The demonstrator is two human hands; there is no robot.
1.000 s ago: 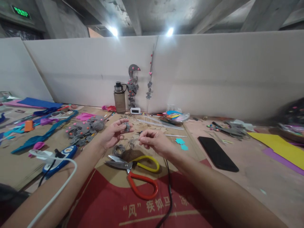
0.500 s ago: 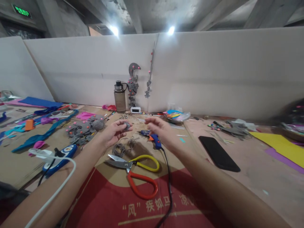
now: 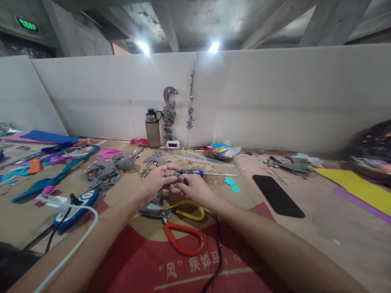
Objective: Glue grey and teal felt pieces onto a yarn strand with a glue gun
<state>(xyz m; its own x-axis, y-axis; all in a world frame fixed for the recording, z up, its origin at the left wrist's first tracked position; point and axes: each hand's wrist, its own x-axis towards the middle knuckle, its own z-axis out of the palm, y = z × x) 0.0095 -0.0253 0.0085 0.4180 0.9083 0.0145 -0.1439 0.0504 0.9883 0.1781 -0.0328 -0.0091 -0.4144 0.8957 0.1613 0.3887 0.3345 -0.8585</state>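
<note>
My left hand (image 3: pixel 159 182) and my right hand (image 3: pixel 192 188) meet at the middle of the table, fingertips pinched together on a small grey piece (image 3: pixel 178 177). Just beyond the fingers lies a blue tool (image 3: pixel 191 172) on the cardboard. Under my wrists lie scissors (image 3: pixel 177 221) with one yellow and one red handle, blades pointing left. A black cable (image 3: pixel 216 252) runs along the table beneath my right forearm.
A heap of grey cut-outs with pink dots (image 3: pixel 105 171) and a grey yarn ball (image 3: pixel 125 163) lie to the left. A blue-white glue gun (image 3: pixel 77 203) with cables is nearer left. A bottle (image 3: pixel 152 128) stands by the white wall. A black phone (image 3: pixel 277 196) lies right, coloured sheets (image 3: pixel 357 187) beyond.
My right hand came back from reaching toward the blue tool and joined my left hand. Both hands dropped lower and now pinch the grey piece together.
</note>
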